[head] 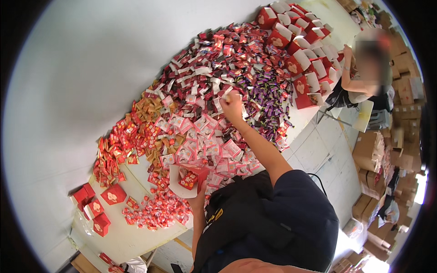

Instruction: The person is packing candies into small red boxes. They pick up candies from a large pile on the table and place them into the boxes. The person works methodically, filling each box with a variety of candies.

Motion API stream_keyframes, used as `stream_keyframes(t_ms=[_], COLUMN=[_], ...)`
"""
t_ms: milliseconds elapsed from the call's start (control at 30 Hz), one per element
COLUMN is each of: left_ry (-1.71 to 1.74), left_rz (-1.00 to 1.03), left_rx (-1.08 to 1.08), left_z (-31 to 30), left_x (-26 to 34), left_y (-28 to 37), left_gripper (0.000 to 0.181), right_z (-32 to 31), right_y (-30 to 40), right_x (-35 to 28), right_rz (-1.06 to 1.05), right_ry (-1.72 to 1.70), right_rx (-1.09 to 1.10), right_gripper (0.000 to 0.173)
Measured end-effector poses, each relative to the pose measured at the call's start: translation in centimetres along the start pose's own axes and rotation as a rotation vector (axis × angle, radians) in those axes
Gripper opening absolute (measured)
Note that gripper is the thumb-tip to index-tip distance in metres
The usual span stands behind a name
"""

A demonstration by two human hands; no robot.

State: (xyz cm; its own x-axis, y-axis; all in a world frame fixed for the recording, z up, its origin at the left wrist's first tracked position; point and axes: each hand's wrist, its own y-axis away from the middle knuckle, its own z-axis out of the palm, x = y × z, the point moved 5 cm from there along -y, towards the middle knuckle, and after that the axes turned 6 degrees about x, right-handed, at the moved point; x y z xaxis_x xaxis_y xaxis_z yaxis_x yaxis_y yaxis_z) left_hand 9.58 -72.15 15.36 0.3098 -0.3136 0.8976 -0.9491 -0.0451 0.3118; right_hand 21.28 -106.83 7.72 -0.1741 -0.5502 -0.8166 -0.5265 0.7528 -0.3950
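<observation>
My left hand [198,199] grips an open red cardboard box [199,170] with a white inside. A red-and-gold wrapped sweet [188,180] lies in the box. Over the middle of the heap, my right hand [233,106] has its fingers curled among dark red and white wrapped packets [205,71]; whether it pinches one is hard to see. Purple wrapped sweets [269,99] lie just right of that hand. Pink-and-white packets [205,136] spread between my two hands. Small red sweets in clear wrappers [164,208] lie left of the box.
Red-and-gold packets [136,133] and tan packets [148,105] form the heap's left side. Several closed red boxes [113,195] stand at the table's left end. Rows of open red boxes [302,87] fill the right end, where another person [362,75] sits. Cardboard cartons [368,150] are stacked beyond.
</observation>
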Motion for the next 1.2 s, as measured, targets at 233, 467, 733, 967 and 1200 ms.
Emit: stream_keyframes(t_ms=[233,467,733,967,1200], left_ry=[-0.008,-0.050,0.048,0.051,-0.043], left_rz=[-0.040,-0.012,0.000,0.061,0.056], left_rx=[-0.051,-0.084,-0.068,-0.055,-0.059], left_z=[3.4,6.9,6.4,4.4,4.6], left_x=[-1.7,-0.5,-0.1,-1.7,0.8], left_y=[0.4,-0.4,-1.2,-2.2,-2.0], left_gripper=[0.067,0.074,0.076,0.081,0.087], right_z=[-10.3,-9.7,-3.3,2.4,3.6], right_y=[-3.2,-7.7,-12.5,-15.1,-15.5], right_x=[15.7,13.4,12.6,16.2,14.3], right_rz=[0.457,0.363,0.054,0.556,0.409], right_ry=[0.511,0.442,0.251,0.017,0.278], right_rx=[0.027,0.004,-0.091,-0.265,-0.128], right_gripper=[0.044,0.030,0.027,0.030,0.032])
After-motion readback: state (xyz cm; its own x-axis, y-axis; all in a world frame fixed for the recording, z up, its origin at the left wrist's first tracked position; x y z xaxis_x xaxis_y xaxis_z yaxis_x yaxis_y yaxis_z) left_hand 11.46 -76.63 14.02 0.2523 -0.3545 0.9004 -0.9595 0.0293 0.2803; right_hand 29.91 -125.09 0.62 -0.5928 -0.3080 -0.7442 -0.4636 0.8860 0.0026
